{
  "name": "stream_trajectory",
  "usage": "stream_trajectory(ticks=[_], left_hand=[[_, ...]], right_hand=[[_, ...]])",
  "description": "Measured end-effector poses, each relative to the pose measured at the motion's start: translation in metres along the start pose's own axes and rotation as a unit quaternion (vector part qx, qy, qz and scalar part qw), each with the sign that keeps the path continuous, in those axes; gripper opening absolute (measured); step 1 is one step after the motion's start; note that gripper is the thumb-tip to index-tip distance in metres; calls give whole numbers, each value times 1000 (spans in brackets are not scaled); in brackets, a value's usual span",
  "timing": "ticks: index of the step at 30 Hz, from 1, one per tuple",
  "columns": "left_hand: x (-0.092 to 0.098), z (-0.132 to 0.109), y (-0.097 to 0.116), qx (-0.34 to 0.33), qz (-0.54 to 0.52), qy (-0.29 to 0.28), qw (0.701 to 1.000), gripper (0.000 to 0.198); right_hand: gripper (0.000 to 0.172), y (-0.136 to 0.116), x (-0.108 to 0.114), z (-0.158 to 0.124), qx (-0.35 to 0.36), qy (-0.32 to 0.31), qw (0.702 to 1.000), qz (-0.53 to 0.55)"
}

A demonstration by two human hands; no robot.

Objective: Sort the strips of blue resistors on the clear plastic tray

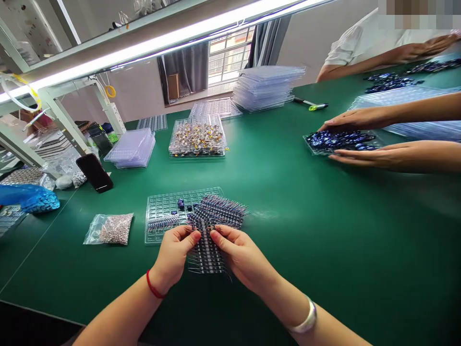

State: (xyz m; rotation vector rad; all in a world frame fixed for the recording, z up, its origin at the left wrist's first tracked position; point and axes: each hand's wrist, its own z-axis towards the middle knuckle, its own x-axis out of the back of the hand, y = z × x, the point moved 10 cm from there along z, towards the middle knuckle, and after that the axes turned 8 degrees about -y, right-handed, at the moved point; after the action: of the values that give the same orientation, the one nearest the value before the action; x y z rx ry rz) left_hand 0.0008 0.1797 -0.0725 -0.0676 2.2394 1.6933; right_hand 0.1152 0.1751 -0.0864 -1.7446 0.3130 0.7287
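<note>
My left hand (179, 252) and my right hand (240, 252) pinch the two sides of a sheet of small dark wire-leaded electronic components (208, 252), thumbs on top. The sheet hangs toward me, with thin leads sticking out along both edges. Right behind it, a bundle of similar leaded components (225, 211) lies over the right part of a clear compartment tray (154, 206). A row of leaded components (163, 222) sits at the tray's front left. Several dark blue coils (181, 204) rest in the tray, their exact kind unclear.
Left of the tray lies a bag of small pinkish beads (115, 229); a phone (94, 173) leans farther back. Behind are stacked clear trays (131, 146) and a tray of yellow-white parts (198, 138). At right, another person's hands (363, 117) hold a tray of dark blue parts (338, 141).
</note>
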Motion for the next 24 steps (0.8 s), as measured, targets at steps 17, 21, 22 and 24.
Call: stream_trajectory(ticks=[17,21,22,24], left_hand=[[-2,7,-4,43,-6,-29,999,41],[1,6,4,27,7,-14,1000,42],[2,5,6,22,8,-8,1000,41],[3,5,9,17,9,-6,1000,41]], right_hand=[[45,-8,10,12,41,20,998,-41],[45,-15,5,9,47,7,997,-58],[45,-15,3,9,43,-1,997,-61],[43,-14,-1,8,33,-16,997,-62]])
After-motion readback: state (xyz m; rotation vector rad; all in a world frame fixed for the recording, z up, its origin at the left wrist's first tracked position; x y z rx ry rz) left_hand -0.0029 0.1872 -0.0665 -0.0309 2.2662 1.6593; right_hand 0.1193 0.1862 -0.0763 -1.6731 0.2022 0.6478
